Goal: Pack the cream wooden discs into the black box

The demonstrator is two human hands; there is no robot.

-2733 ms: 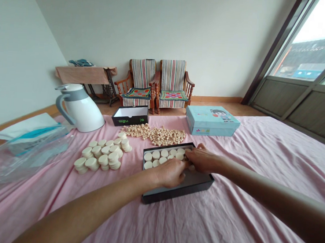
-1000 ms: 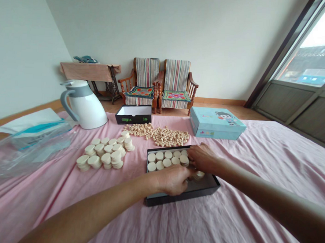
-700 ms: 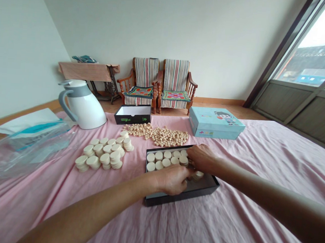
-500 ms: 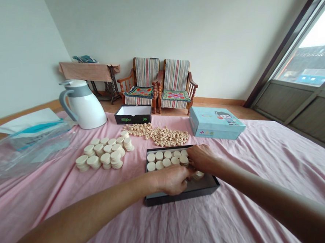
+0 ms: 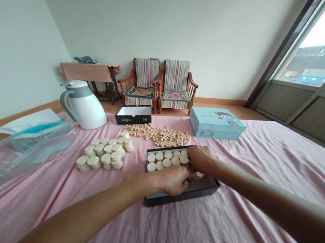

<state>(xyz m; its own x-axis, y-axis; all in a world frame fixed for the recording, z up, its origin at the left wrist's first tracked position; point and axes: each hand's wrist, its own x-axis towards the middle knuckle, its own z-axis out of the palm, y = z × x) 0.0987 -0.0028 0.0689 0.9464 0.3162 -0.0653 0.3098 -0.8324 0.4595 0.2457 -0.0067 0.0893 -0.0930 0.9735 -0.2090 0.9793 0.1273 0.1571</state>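
Note:
Both hands reach into a shallow black box (image 5: 179,200), where round cream discs (image 5: 159,156) stand in stacks along the far and left part. My left hand (image 5: 174,179) is over the middle of the box, its fingers curled together beside the stacks; what the fingertips grip is hidden. My right hand (image 5: 202,158) is at the box's far right, fingers bent down around discs that it mostly covers. A few more discs (image 5: 198,176) show just below it. Outside the box, to the left, a group of stacked discs (image 5: 107,156) rests on the pink cloth.
Small wooden pieces (image 5: 169,136) lie heaped behind the black box. Farther back stand an open black box (image 5: 134,114) and a light-blue box (image 5: 217,123). A white-and-grey jug (image 5: 88,108) is at the left, near a clear plastic bag (image 5: 40,139). Two chairs (image 5: 176,82) are beyond.

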